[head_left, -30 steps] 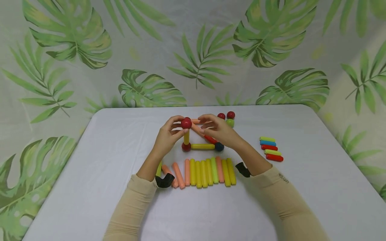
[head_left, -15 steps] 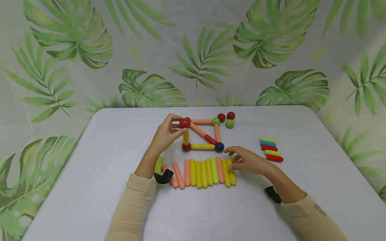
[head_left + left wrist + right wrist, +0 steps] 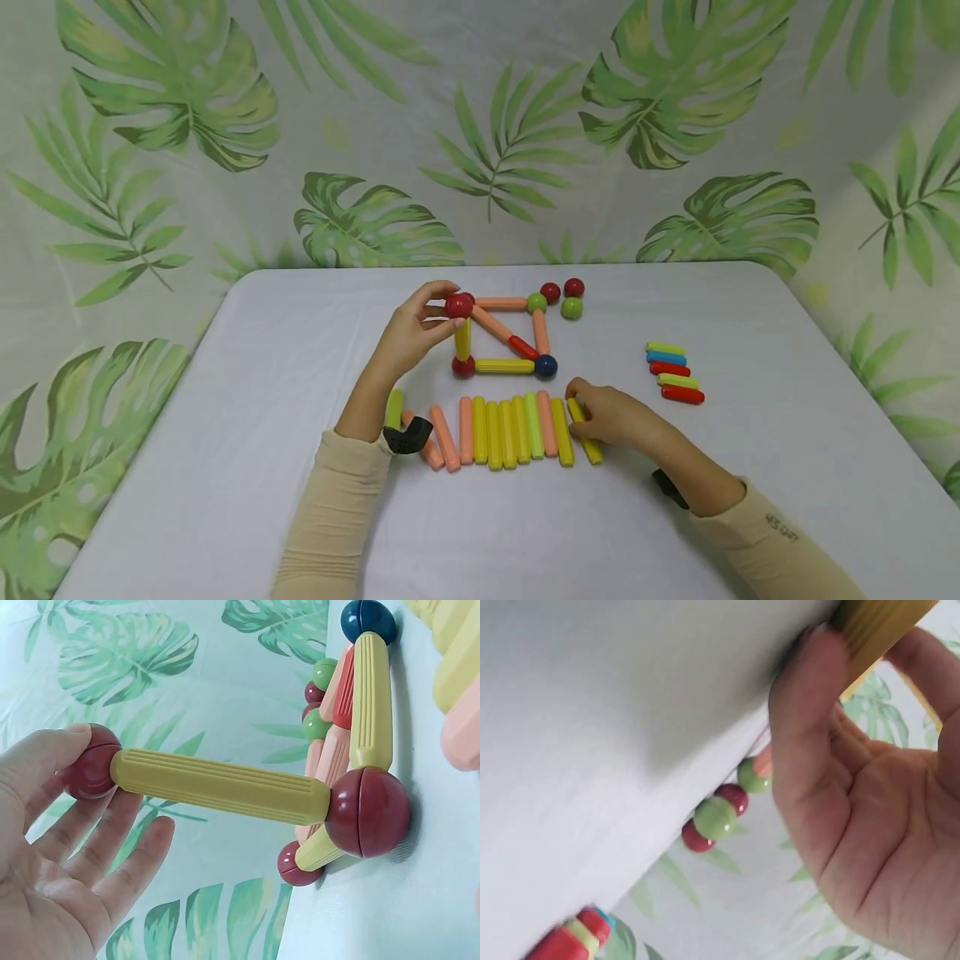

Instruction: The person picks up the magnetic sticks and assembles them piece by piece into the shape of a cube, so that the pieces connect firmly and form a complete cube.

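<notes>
My left hand (image 3: 408, 340) pinches a red ball (image 3: 91, 766) between thumb and fingers. That ball tops an upright yellow magnetic rod (image 3: 221, 786), whose lower end meets another red ball (image 3: 369, 812) at a corner of a flat frame. Rods and balls form this frame: a yellow rod (image 3: 505, 366) along the front, a blue ball (image 3: 546, 367), a green ball (image 3: 536, 302), and a pink-and-red diagonal (image 3: 492, 323). At the right end of the rod row, my right hand (image 3: 617, 414) grips a yellow rod (image 3: 592, 451), which lies slanted away from its neighbour.
Several yellow, pink and green rods (image 3: 509, 433) lie side by side in front of the frame. Behind it to the right are two red balls (image 3: 574, 287) and a loose green ball (image 3: 572, 308). Short coloured rods (image 3: 667, 368) lie farther right on the white table (image 3: 495, 533).
My right hand has moved from beside the upright rod down to the row's right end and gripped a yellow rod, shifting it rightward. My left hand stays on the red ball.
</notes>
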Tool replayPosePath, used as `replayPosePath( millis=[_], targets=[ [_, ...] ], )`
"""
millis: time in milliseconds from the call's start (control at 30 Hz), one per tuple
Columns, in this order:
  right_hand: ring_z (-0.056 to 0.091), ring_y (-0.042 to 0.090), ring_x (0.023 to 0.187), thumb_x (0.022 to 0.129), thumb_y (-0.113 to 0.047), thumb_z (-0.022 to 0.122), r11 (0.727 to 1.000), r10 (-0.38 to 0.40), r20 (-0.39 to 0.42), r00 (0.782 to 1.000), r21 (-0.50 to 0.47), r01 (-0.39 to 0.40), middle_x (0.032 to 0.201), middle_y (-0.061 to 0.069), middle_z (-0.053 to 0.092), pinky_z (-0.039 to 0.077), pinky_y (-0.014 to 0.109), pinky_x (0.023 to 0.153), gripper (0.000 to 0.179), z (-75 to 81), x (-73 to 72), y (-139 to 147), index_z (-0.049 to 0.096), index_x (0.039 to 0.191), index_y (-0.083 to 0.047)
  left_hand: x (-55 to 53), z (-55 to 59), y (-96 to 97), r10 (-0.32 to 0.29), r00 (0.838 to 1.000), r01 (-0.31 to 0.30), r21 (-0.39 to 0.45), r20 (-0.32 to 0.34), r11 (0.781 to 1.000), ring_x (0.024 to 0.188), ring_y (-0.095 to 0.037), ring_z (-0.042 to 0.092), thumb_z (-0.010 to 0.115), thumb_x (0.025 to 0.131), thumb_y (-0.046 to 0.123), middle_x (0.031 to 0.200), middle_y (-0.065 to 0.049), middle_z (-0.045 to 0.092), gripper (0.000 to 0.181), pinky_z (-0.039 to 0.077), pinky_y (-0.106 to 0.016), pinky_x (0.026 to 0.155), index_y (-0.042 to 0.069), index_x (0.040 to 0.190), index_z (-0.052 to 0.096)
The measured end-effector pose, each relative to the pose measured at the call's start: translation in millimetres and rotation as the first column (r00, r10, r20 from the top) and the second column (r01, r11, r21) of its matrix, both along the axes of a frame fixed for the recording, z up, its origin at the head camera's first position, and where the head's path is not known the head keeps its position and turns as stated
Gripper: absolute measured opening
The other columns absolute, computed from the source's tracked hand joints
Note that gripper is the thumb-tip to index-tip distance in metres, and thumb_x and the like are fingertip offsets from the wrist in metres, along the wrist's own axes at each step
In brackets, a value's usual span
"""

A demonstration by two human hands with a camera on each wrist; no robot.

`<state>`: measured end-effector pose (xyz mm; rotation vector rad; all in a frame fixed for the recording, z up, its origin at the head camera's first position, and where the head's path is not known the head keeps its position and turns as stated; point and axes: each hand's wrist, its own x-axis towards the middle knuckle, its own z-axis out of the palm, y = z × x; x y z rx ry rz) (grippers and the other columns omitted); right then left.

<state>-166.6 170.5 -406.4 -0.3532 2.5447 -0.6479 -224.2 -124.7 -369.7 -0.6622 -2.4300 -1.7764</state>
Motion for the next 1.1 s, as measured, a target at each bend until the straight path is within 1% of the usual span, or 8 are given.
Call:
replayPosePath(
  millis=[100, 200, 367, 567, 767, 867, 967, 1100],
  targets=[
    [0.048, 0.018, 0.059, 0.083, -0.016, 0.063, 1.0, -0.013, -0.042, 0.999, -0.02, 0.012, 0.075, 0.005, 0.051, 0.042, 0.027, 0.054, 0.047, 4.0, -1.3, -0.5, 0.04, 0.124, -0.011, 0.3, -1.1, -0.6, 0.0, 1.0, -0.001, -0.018, -0.015, 1.0, 0.097, -0.021, 0.057, 0.065, 0.084, 0.017, 0.117, -0.006, 0.05, 0.04, 0.048, -0.029, 0.079, 0.011, 0.12, 0.05],
    [0.049, 0.019, 0.067, 0.085, -0.016, 0.063, 0.991, -0.03, -0.093, 0.995, -0.136, 0.017, 0.084, 0.006, 0.051, 0.044, 0.028, 0.059, 0.045, 10.6, -7.1, 1.3, 0.038, 0.121, -0.009, -0.2, -2.7, -0.7, 0.006, 1.0, -0.007, -0.021, -0.021, 1.0, 0.097, -0.02, 0.057, 0.065, 0.084, 0.018, 0.118, -0.006, 0.05, 0.039, 0.048, -0.03, 0.079, 0.012, 0.12, 0.05],
    [0.049, 0.021, 0.083, 0.086, -0.016, 0.062, 0.927, -0.021, -0.236, 0.972, -0.368, -0.07, 0.095, 0.006, 0.055, 0.047, 0.03, 0.069, 0.03, 26.6, -19.6, -4.0, 0.049, 0.111, -0.006, 0.1, -4.4, 0.7, -0.003, 1.0, 0.002, -0.013, -0.017, 1.0, 0.098, -0.021, 0.056, 0.064, 0.084, 0.019, 0.119, -0.005, 0.051, 0.039, 0.049, -0.031, 0.078, 0.012, 0.12, 0.051],
    [0.047, 0.023, 0.095, 0.089, -0.027, 0.057, 0.891, -0.034, -0.364, 0.931, -0.432, -0.136, 0.122, 0.008, 0.051, 0.044, 0.037, 0.079, 0.039, 40.3, -38.0, -24.4, 0.052, 0.125, -0.011, 2.6, -4.0, 3.3, -0.012, 1.0, 0.012, -0.017, -0.01, 1.0, 0.096, -0.02, 0.057, 0.064, 0.084, 0.019, 0.117, -0.003, 0.051, 0.038, 0.049, -0.031, 0.078, 0.015, 0.119, 0.051],
    [0.046, 0.023, 0.086, 0.09, -0.014, 0.055, 0.831, 0.037, -0.414, 0.91, -0.493, -0.258, 0.107, 0.006, 0.052, 0.045, 0.034, 0.071, 0.036, 47.0, -56.4, -48.2, 0.052, 0.127, -0.013, 2.5, -4.2, 4.2, -0.022, 1.0, 0.022, -0.009, -0.001, 1.0, 0.099, -0.02, 0.055, 0.064, 0.084, 0.019, 0.118, -0.004, 0.051, 0.038, 0.048, -0.031, 0.079, 0.014, 0.119, 0.051],
    [0.045, 0.021, 0.087, 0.09, -0.011, 0.056, 0.813, 0.032, -0.411, 0.911, -0.52, -0.263, 0.105, 0.006, 0.052, 0.045, 0.033, 0.073, 0.034, 49.7, -60.5, -54.0, 0.054, 0.124, -0.01, 1.8, -4.4, 4.2, -0.032, 0.999, 0.032, -0.003, -0.012, 0.999, 0.101, -0.019, 0.054, 0.063, 0.084, 0.019, 0.118, -0.004, 0.051, 0.038, 0.047, -0.03, 0.081, 0.012, 0.119, 0.05],
    [0.048, 0.02, 0.093, 0.089, -0.012, 0.057, 0.796, 0.0, -0.367, 0.93, -0.562, -0.222, 0.113, 0.006, 0.051, 0.045, 0.032, 0.08, 0.033, 50.7, -63.1, -55.4, 0.053, 0.121, -0.007, 1.4, -4.9, 3.7, -0.028, 0.999, 0.028, 0.0, -0.024, 1.0, 0.1, -0.019, 0.054, 0.063, 0.084, 0.019, 0.118, -0.004, 0.051, 0.038, 0.047, -0.029, 0.081, 0.012, 0.119, 0.05],
    [0.051, 0.022, 0.091, 0.088, -0.009, 0.058, 0.762, -0.04, -0.318, 0.947, -0.623, -0.177, 0.115, 0.009, 0.052, 0.047, 0.029, 0.078, 0.033, 50.2, -63.7, -53.4, 0.051, 0.119, -0.003, 1.1, -4.4, 3.9, -0.03, 0.999, 0.03, 0.0, -0.035, 1.0, 0.102, -0.021, 0.052, 0.063, 0.085, 0.012, 0.118, -0.007, 0.049, 0.038, 0.047, -0.03, 0.082, 0.007, 0.119, 0.046]
  ],
)
